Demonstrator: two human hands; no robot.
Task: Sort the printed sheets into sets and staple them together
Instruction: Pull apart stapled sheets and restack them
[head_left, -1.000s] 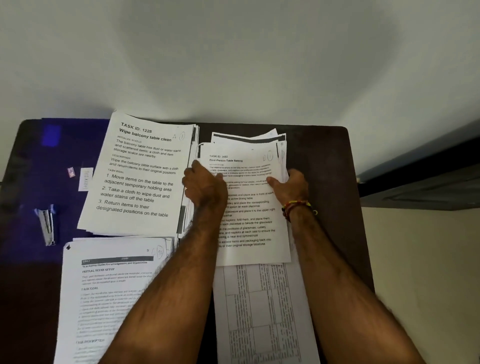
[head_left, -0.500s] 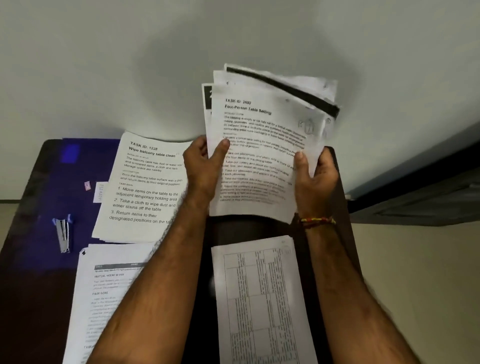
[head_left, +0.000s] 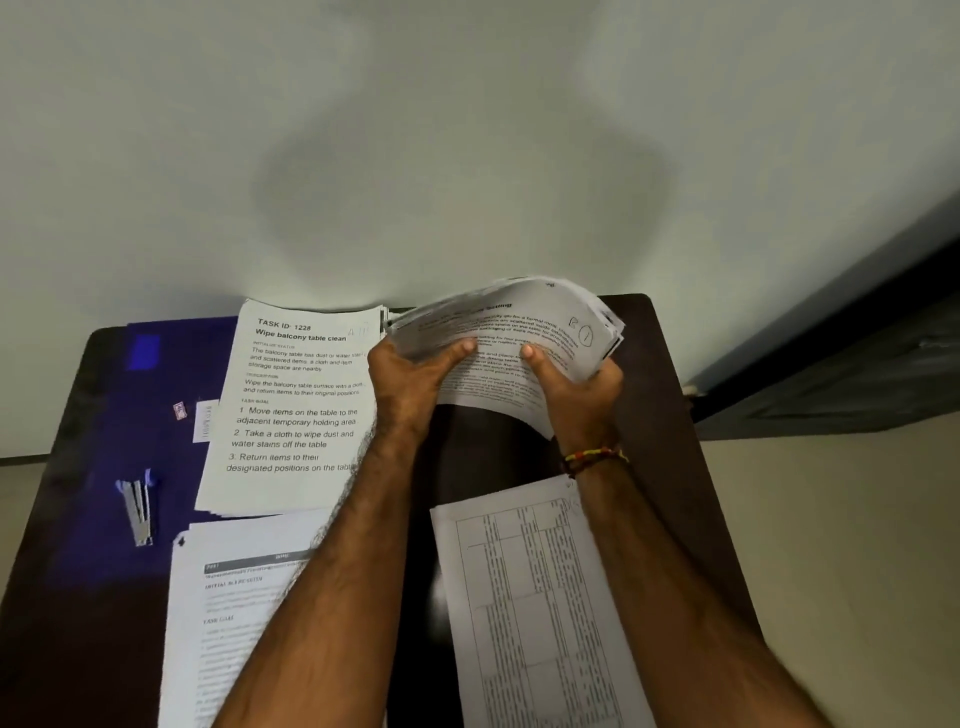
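Stack of printed sheets (head_left: 511, 338) held above the far right part of the dark table (head_left: 654, 374), bowed into an arch — left hand (head_left: 410, 379) and right hand (head_left: 576, 389) both grip its near edge, thumbs pressing on the top page, fingers curled under. Top page reads a table-setting task, with a circled pen mark near its right corner. Paper looks light and floppy; loose pages will likely fan or slide, so best taken at opposite edges and squared before stapling. Blue stapler (head_left: 137, 512) lies well apart at left on the table. "Wipe balcony table clean" pile (head_left: 296, 410) sits just beside the left hand; another text pile (head_left: 234, 613) near left, grid-printed sheet (head_left: 535, 597) near right, under the forearms.
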